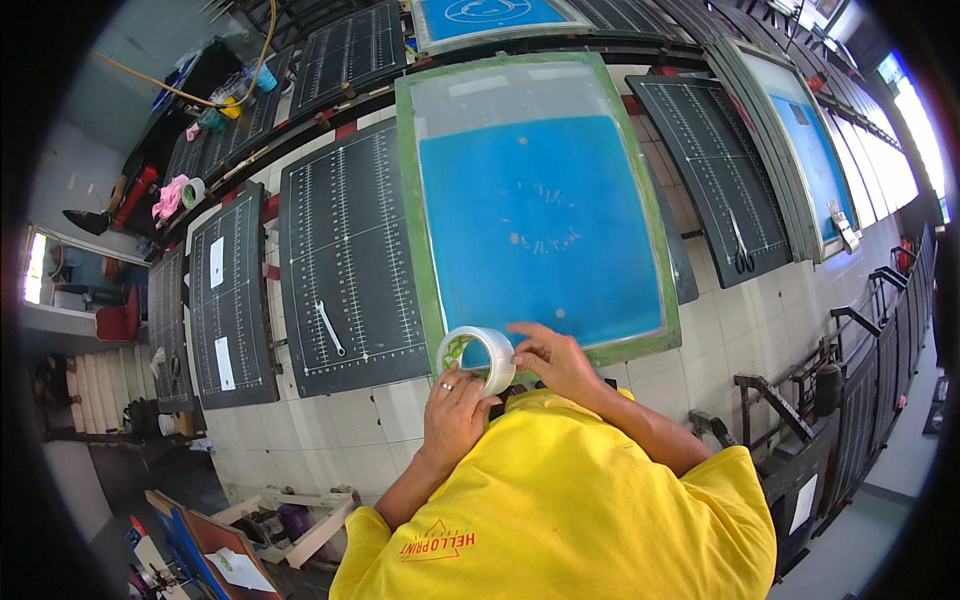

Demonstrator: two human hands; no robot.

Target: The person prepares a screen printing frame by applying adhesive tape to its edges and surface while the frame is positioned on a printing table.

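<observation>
A wide roll of clear packing tape (497,361) is held up in front of my chest, over the near edge of a screen printing frame. My left hand (455,412), with a ring on one finger, grips the roll from below and its left side. At the roll's right side, my right hand (556,361) has its thumb and fingers pinched together at the tape; whether a loose end is between them is too small to make out. The screen printing frame (655,240) has green-taped edges and a blue coated mesh (540,225) with faint pale markings.
Black gridded printing boards flank the frame; a wrench (329,328) lies on the left one, scissors (741,250) on the right one. Another blue screen (810,160) stands farther right. A pink cloth (170,198) and another tape roll (193,193) sit far left. A wooden crate (320,530) is at lower left.
</observation>
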